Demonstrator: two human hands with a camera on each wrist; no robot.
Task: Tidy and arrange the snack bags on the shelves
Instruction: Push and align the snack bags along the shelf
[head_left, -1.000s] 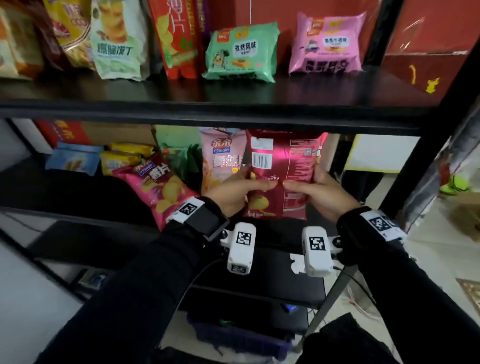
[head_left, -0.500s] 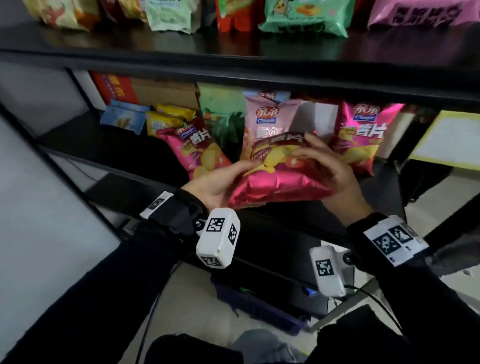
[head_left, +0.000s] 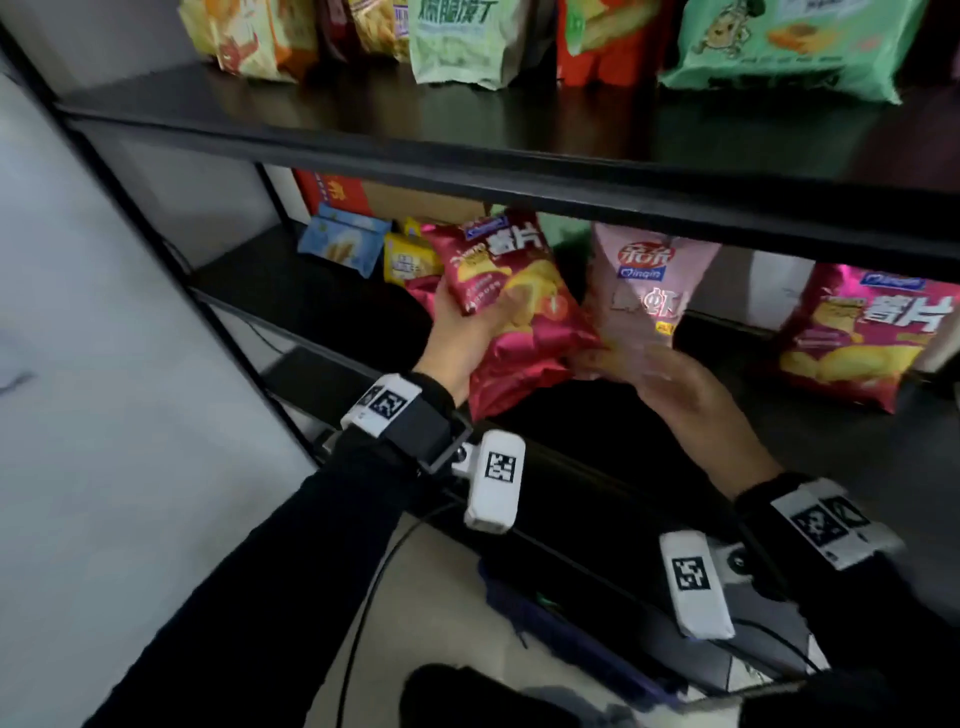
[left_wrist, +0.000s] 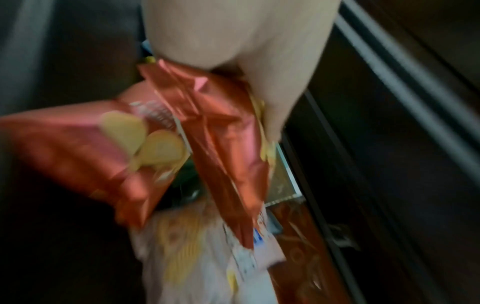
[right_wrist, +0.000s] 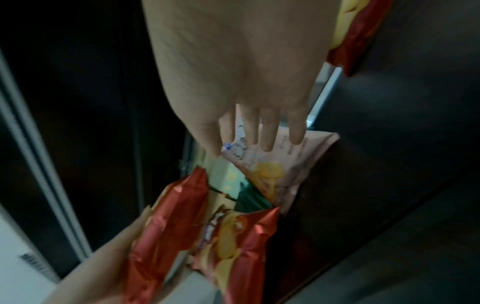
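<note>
Now right hand (head_left: 670, 384) off red bag (head_left: 511, 312)

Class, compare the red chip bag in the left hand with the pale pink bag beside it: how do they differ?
The red chip bag is deep metallic red; the pale pink bag is matte pink. The red bag tilts, gripped by the left hand; the pink bag stands upright, the right hand open at its base. Both sit under the upper shelf.

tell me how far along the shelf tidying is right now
Partly done. Top shelf bags stand in a row, and one red chip bag sits placed at the right. In hand: the left hand grips another red chip bag, while the right hand reaches open toward the pale pink bag. Left: placing these and the small packs behind.
</note>
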